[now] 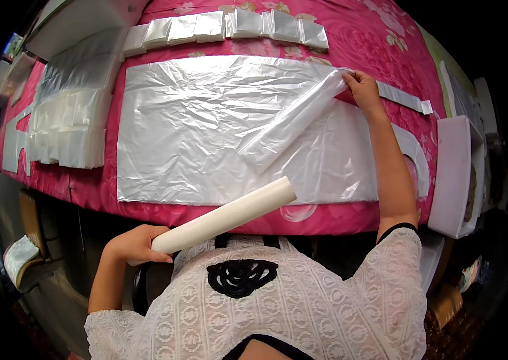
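My left hand (135, 243) grips one end of a cream cardboard tube (224, 215), which points up and to the right over the near edge of the pink cloth-covered table (350, 36). My right hand (362, 86) reaches to the far right corner of a large stack of clear plastic sheets (206, 126) and pinches a sheet there. That plastic sheet (293, 120) is folded or rolled into a long band running diagonally from my right hand down toward the middle of the stack.
A row of folded plastic bundles (230, 27) lies along the far edge. More folded plastic stacks (71, 120) sit at the left. A narrow plastic strip (404, 98) lies right of my right hand. A white foam block (453, 174) stands at the right.
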Tool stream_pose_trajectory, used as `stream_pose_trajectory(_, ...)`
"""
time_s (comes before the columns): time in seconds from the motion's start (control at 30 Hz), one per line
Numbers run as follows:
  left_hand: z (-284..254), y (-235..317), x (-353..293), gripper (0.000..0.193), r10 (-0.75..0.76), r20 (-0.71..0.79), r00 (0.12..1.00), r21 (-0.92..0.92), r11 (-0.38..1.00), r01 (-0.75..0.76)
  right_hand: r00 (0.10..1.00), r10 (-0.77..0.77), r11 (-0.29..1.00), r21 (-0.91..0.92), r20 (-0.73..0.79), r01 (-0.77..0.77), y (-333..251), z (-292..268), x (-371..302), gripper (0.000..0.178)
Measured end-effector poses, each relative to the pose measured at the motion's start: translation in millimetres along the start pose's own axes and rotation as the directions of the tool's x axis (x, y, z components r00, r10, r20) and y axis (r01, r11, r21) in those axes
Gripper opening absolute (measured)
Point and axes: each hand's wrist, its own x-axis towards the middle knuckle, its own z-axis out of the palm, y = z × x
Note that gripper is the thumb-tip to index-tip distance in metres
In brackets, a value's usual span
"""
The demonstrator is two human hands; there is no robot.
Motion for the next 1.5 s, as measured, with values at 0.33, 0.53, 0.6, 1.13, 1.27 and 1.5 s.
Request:
stream_pose_trajectory(0.33, -12.1, 113.5, 122.0, 0.044, 0.929, -0.102, 0.355, 0.975, 0.164, -0.148, 0.954, -0.025, 0.999, 0.038, 0.298, 0.014, -57.6, 91.3, -10.1, 0.019)
stream_pose_trajectory(0.53, 23.8, 74.6, 138.2, 0.072, 0.727, 0.176, 0.664, 0.93, 0.098, -0.354, 0.931, 0.022, 0.989, -0.145, 0.363, 0.033, -64.1, 91.5, -1.2, 0.023)
stream_pose_trajectory(0.6, 32.1, 67.8, 138.5, 0.085, 0.685, 0.162, 0.71, 0.944, 0.103, -0.314, 0.951, 0.062, 0.995, -0.095, 0.304, -0.034, -63.1, 92.7, 1.2, 0.025)
stream_pose_trajectory(1.13, 55.9, 57.6, 132.0, 0.083, 0.675, 0.076, 0.734, 0.968, 0.127, -0.218, 0.844, -0.327, 0.767, -0.403, 0.424, 0.499, -88.1, 53.0, -155.3, 0.051)
stream_pose_trajectory(1.27, 44.4, 58.5, 133.4, 0.084, 0.723, 0.134, 0.678, 0.897, 0.202, -0.393, 0.971, -0.19, 0.812, -0.534, 0.144, 0.238, -60.3, 0.9, -125.2, 0.048)
stream_pose_trajectory(1.5, 49.3, 60.3, 139.4, 0.084, 0.69, 0.126, 0.713, 0.95, 0.123, -0.288, 0.78, -0.311, 0.791, -0.307, 0.543, 0.529, -82.0, 17.9, -142.9, 0.051)
